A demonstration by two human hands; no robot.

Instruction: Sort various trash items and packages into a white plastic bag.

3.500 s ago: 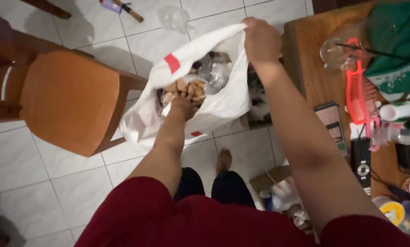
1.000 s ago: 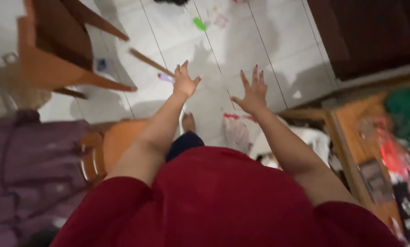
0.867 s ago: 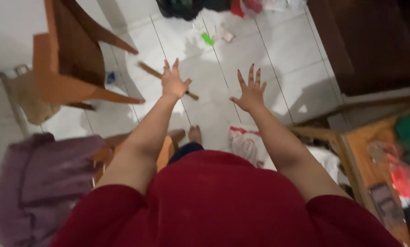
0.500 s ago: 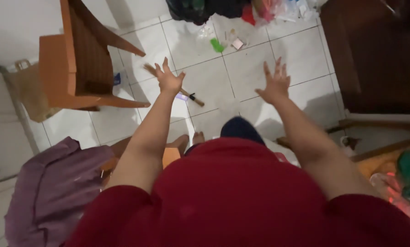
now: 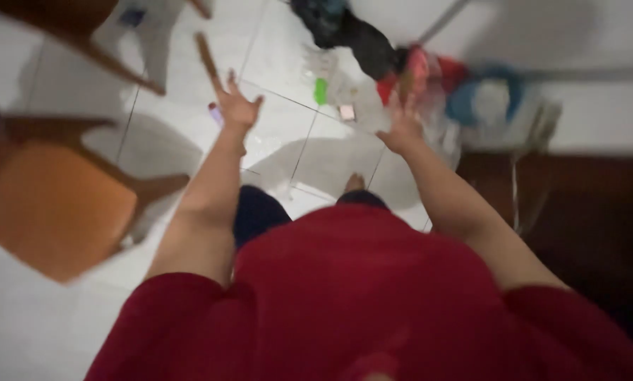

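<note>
1. White tiled floor (image 5: 288,85), strewn with litter; orange stool (image 5: 55,204) at left.
2. Left hand (image 5: 235,106) and right hand (image 5: 403,127) were spread wide, empty.
3. Nearest the right hand, a clothes-and-bag heap (image 5: 429,85): judged soft, light; grasp by bunching.
4. Half a second earlier, the heap lay farther off.

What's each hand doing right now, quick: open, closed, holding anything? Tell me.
Left hand: open, fingers spread, holding nothing.
Right hand: blurred, looks open and empty.

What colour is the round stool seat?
The stool seat is orange-brown, seen in the head view.
</note>
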